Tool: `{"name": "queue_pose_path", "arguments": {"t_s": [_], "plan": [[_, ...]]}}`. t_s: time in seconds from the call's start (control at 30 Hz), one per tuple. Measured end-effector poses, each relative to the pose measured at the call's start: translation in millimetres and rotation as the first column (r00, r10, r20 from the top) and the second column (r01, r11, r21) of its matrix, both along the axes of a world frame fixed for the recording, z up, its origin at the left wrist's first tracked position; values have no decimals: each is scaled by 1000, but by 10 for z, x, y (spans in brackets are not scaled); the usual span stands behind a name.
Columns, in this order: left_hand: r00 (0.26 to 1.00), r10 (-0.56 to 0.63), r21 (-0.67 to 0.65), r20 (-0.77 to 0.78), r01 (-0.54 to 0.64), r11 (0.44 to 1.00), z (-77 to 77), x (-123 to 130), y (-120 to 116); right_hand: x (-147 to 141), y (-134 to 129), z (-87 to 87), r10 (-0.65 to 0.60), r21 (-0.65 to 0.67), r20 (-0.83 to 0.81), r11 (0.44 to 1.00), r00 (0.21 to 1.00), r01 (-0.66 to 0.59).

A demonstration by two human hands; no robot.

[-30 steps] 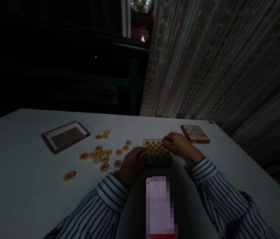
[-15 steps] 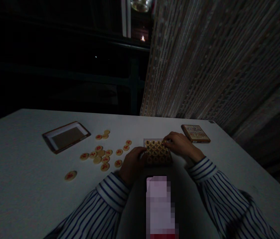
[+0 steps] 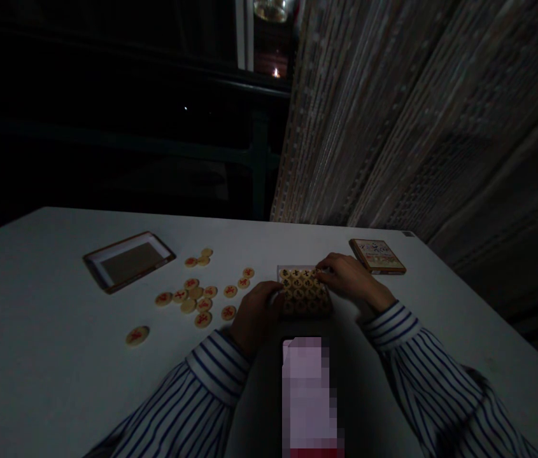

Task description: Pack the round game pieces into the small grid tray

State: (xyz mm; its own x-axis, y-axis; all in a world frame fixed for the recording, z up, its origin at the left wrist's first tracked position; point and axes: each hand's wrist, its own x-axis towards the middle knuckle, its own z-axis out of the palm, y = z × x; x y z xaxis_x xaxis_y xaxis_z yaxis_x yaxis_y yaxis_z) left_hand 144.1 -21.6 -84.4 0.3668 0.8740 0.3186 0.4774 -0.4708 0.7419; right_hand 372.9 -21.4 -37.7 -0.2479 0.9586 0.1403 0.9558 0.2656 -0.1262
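Observation:
A small open box (image 3: pixel 330 310) filled with rows of round xiangqi pieces (image 3: pixel 298 294), marked in black, stands in front of me. My left hand (image 3: pixel 256 312) is closed on the box's left side, its fingertips at the rim and the rest in shadow. At the far right corner, my right hand (image 3: pixel 342 275) has thumb and index finger bent around a xiangqi piece in the top row. That piece is partly covered by the fingertips. To the left, several loose pieces with red characters (image 3: pixel 204 305) lie scattered, and a few show blank faces.
An open box lid or tray (image 3: pixel 130 259) lies at the far left. A closed printed box (image 3: pixel 377 256) sits at the far right of the white table (image 3: pixel 58 381). A lit phone (image 3: pixel 307 394) is below the filled box. A string curtain (image 3: pixel 335 127) hangs behind.
The view has shifted very slightly. Both hands stay at the box, and the loose pieces lie as before.

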Motion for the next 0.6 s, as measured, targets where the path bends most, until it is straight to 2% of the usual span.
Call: {"name": "queue_pose_path", "arguments": {"t_s": [0.6], "plan": [[999,-7,45,-52,10,999,7,-4,-1,-22,-15,23,-27,-40,82,999,996,30]]}}
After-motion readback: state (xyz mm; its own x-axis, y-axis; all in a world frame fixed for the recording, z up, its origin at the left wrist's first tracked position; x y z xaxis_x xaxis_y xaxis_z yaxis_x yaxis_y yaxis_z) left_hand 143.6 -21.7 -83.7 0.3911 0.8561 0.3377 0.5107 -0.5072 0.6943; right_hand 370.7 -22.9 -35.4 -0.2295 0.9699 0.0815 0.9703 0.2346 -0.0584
